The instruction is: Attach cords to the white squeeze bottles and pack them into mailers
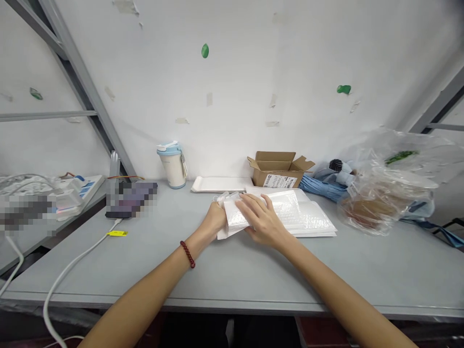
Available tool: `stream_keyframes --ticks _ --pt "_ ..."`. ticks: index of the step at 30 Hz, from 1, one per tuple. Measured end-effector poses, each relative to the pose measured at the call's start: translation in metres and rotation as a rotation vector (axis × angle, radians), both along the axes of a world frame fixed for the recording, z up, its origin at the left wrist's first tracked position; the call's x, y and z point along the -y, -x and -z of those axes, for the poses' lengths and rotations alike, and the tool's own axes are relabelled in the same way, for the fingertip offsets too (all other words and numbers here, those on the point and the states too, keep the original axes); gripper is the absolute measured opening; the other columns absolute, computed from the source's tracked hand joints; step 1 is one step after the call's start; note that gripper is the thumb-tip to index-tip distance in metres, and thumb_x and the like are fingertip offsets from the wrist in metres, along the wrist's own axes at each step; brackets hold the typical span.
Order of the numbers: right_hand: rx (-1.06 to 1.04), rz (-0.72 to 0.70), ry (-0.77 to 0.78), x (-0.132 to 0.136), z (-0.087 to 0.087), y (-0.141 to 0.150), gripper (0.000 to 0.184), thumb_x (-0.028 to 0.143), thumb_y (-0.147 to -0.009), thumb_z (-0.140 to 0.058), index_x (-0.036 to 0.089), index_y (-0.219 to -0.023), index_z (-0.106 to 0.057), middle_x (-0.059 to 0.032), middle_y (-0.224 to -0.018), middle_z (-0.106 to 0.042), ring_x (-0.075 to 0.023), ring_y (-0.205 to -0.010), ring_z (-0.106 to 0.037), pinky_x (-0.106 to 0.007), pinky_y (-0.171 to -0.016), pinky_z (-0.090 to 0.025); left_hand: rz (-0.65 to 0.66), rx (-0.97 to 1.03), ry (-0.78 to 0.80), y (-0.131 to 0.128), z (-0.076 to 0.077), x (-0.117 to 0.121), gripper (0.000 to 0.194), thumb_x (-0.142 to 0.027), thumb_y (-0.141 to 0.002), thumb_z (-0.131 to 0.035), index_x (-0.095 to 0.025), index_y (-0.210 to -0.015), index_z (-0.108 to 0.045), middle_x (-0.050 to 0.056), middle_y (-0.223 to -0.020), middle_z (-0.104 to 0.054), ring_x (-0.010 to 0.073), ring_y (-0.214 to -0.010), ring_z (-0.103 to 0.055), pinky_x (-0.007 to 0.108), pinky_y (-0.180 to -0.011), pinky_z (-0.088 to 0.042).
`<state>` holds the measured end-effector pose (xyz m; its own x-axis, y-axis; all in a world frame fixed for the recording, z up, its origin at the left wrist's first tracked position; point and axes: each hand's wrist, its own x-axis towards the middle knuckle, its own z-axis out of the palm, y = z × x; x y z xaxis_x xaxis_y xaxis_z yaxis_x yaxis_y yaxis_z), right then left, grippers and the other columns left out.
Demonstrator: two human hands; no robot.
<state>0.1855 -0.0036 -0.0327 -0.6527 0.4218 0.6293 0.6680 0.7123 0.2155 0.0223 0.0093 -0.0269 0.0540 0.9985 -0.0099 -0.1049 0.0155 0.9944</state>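
Head view: at centre frame, the left hand (216, 218) and right hand (261, 218) grip a white bubble mailer (235, 217), just beside a stack of mailers (313, 220); the cardboard box label (279, 181) is too small to read.

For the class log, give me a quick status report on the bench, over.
Left hand, right hand on white bubble mailer. Stack of bubble mailers alongside. Nothing between hands and mailer.

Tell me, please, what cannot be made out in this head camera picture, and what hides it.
Head view:
The middle of the white bubble mailer: covered by the right hand.
The left hand's fingers: hidden behind the mailer.
The dark object on the table's left: blurred by a mosaic.
The label on the cardboard box: print too small.
The brown thing: clouded by the plastic bag.
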Motion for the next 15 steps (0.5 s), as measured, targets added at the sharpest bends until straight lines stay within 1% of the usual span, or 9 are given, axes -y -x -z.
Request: stream_keyframes --ticks 4,7,11,15 --pt "0.029 0.023 -0.088 0.003 0.003 0.006 0.057 0.002 -0.071 -0.041 0.013 -0.127 -0.044 -0.0188 -0.133 -0.048 -0.0291 -0.126 -0.039 -0.054 -0.099 -0.026 -0.001 0.076 0.020 -0.003 0.000 0.002 0.015 -0.020 -0.058 -0.065 -0.016 -0.053 -0.051 -0.005 -0.048 -0.048 0.0079 -0.044 -0.042 0.022 -0.044 -0.033" --pt "0.029 0.045 -0.136 0.005 0.004 0.010 0.053 0.001 -0.073 -0.039 0.013 -0.124 -0.047 -0.0184 -0.130 -0.050 -0.0284 -0.124 -0.041 -0.053 -0.099 -0.028 -0.011 0.109 0.041 -0.005 -0.003 0.004 0.019 -0.020 -0.059 -0.066 -0.016 -0.052 -0.049 -0.005 -0.045 -0.045 0.0077 -0.043 -0.041 0.022 -0.043 -0.033" --pt "-0.003 0.088 -0.203 0.005 0.006 0.012 0.049 0.001 -0.073 -0.041 0.017 -0.119 -0.050 -0.0158 -0.121 -0.055 -0.0271 -0.118 -0.045 -0.051 -0.097 -0.031 0.006 0.161 0.051 -0.005 -0.001 0.005 0.014 -0.021 -0.059 -0.067 -0.016 -0.058 -0.054 -0.003 -0.051 -0.053 0.0096 -0.046 -0.047 0.023 -0.045 -0.036" --pt "-0.041 0.128 -0.247 0.003 0.008 0.012 0.046 0.002 -0.074 -0.044 0.019 -0.117 -0.052 -0.0131 -0.107 -0.058 -0.0257 -0.107 -0.050 -0.048 -0.095 -0.033 0.080 0.130 0.136 0.000 0.001 0.003 0.012 -0.021 -0.062 -0.069 -0.015 -0.070 -0.061 0.000 -0.060 -0.061 0.0136 -0.054 -0.055 0.025 -0.051 -0.043"
